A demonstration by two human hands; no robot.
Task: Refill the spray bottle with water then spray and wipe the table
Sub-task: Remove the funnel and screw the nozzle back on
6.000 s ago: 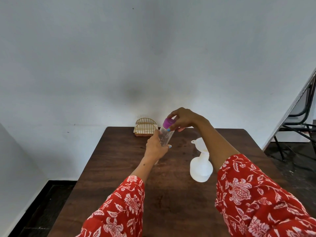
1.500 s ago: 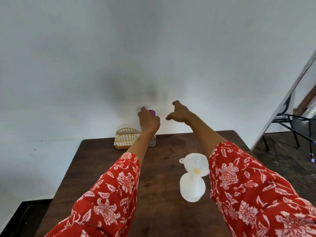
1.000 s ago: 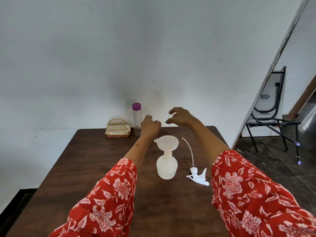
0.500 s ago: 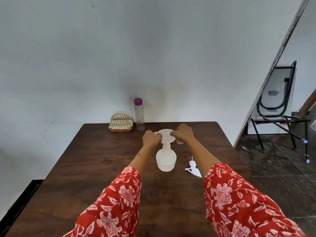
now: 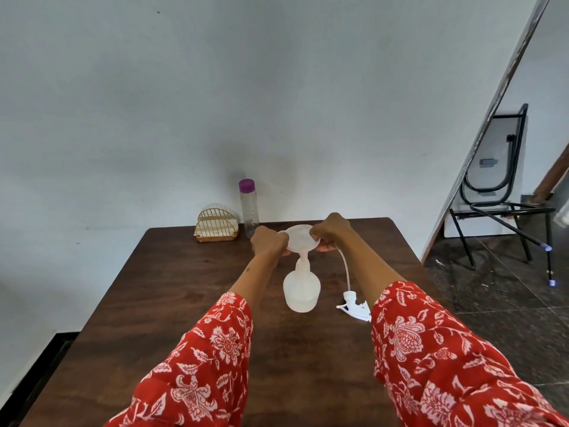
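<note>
A white spray bottle body (image 5: 301, 288) stands uncapped in the middle of the dark wooden table (image 5: 172, 303). A white funnel (image 5: 300, 241) sits in its neck. My left hand (image 5: 269, 243) grips the funnel's left rim and my right hand (image 5: 331, 231) grips its right rim. The white spray head (image 5: 354, 306) with its long dip tube lies on the table to the right of the bottle. A clear water bottle (image 5: 249, 208) with a purple cap stands upright at the table's far edge.
A gold wire napkin holder (image 5: 216, 225) sits at the far edge, left of the water bottle. A white wall is right behind the table. A black metal chair (image 5: 498, 204) stands on the dark floor at the right.
The capped water bottle was set down at the far edge and let go. Both hands came back and closed on the funnel's rim; since half a second ago they have barely shifted.
</note>
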